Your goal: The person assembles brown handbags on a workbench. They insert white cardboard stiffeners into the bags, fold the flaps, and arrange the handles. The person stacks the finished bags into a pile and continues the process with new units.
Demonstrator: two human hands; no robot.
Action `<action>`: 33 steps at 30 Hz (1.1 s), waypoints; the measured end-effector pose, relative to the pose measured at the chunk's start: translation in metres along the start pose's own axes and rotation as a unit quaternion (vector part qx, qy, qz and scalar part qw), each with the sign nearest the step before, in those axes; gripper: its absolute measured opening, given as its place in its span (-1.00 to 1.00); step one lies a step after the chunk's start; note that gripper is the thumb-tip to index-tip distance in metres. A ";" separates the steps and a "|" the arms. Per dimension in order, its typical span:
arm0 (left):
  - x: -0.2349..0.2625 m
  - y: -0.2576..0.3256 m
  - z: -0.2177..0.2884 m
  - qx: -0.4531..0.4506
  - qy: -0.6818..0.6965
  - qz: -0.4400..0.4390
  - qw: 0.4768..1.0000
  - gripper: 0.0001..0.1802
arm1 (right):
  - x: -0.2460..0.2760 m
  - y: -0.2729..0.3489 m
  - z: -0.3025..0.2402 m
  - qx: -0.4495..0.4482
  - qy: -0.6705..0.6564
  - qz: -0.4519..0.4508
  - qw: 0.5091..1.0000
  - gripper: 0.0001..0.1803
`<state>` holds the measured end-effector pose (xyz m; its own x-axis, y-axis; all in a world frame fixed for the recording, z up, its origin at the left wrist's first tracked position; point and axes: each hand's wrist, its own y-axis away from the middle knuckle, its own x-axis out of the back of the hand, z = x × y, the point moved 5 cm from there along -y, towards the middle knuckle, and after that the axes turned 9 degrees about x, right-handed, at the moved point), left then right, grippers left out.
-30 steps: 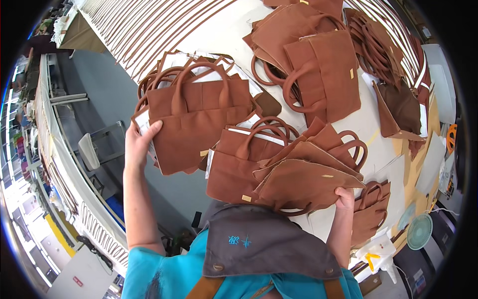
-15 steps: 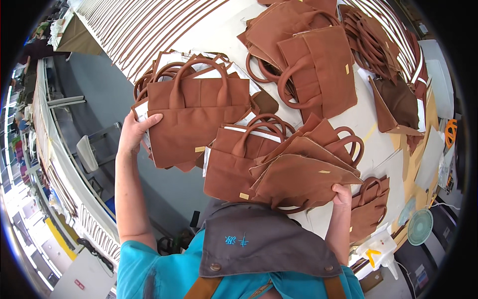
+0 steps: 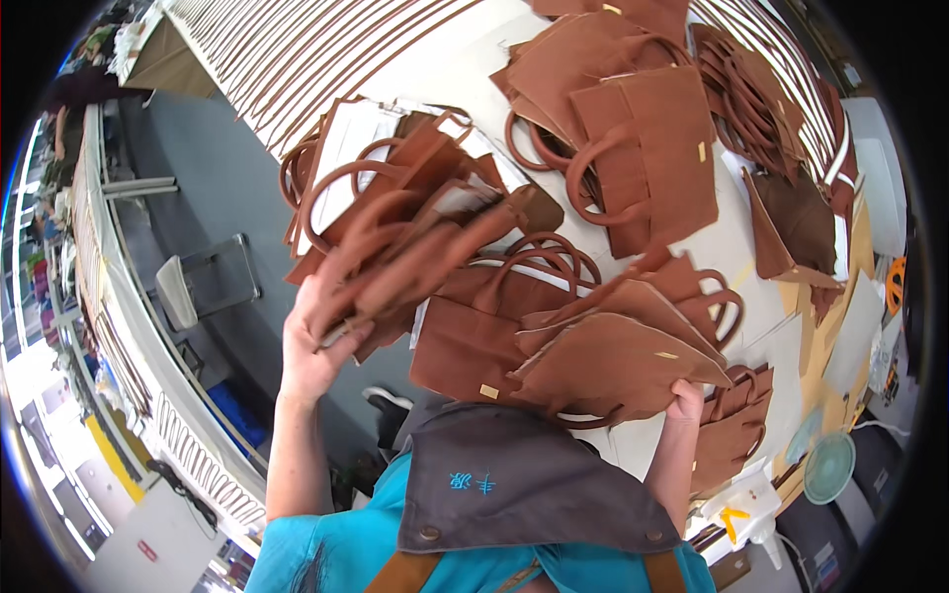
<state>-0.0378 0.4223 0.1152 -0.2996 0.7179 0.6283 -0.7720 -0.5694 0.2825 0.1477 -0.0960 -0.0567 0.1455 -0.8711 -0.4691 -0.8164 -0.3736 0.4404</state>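
My left hand is closed on a brown handbag panel, thumb on top. The panel is turned edge-on and smeared by motion, so I cannot tell whether it is one piece or several. Beneath it lies a pile of similar brown pieces with white sheets and rounded handles. My right hand pinches the near corner of another brown handbag panel, which has a small gold tag and sits on a stack in front of me. Beside that stack lies a brown handled panel, touched by neither hand.
More brown handled panels are heaped on the white table. Long brown strips lie in rows at the far side. At the right are a green fan and a white bottle. A chair stands on the floor at left.
My left hand has lifted its panel off the left pile and swung it rightward and nearer, tilting it and uncovering white sheets. My right hand keeps its hold on the corner.
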 end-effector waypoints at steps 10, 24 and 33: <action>-0.012 0.021 -0.008 -0.036 0.032 0.001 0.999 -0.29 | 0.036 -0.022 -0.084 0.103 -0.138 -0.020 0.985 -0.25; 0.013 -0.020 -0.009 -0.021 0.004 0.071 0.997 -0.31 | 0.014 -0.020 -0.066 0.121 -0.114 -0.049 0.985 -0.33; 0.023 -0.062 -0.042 0.141 0.255 -0.052 0.955 -0.11 | 0.020 -0.015 -0.050 0.120 -0.120 -0.067 0.983 -0.26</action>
<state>-0.0205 0.4912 0.0813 -0.5202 0.8367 0.1713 -0.6522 -0.5187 0.5528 0.1911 -0.1236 -0.0347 0.1480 -0.7079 -0.6907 -0.9115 -0.3686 0.1826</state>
